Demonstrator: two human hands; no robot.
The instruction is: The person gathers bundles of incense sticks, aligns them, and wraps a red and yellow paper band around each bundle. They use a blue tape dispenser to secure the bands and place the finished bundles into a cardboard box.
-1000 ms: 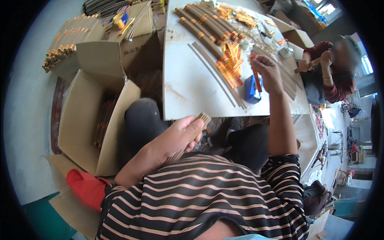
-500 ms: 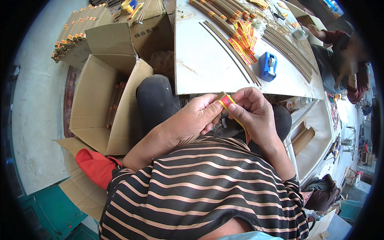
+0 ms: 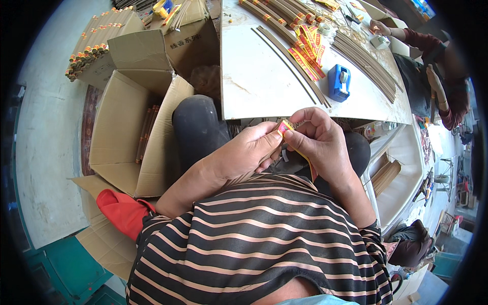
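Close in front of my body, my left hand is closed round a bundle of thin brown incense sticks, whose lower part runs back under my left forearm. A red and yellow paper label lies against the bundle's upper end. My right hand pinches this label between thumb and fingers, and its strip hangs down below the thumb. The fingertips of both hands nearly meet there. On the white table beyond are a pile of similar labels, a blue tape dispenser and loose incense sticks.
Left of my knee stands an open cardboard box holding banded bundles. More bundles are stacked farther back. A white tub with sticks is at my right. Another person works beyond the table's right edge.
My right fingers have shifted slightly over the label, and less of its face shows at the bundle's end. The other person's hands have moved at the upper right.
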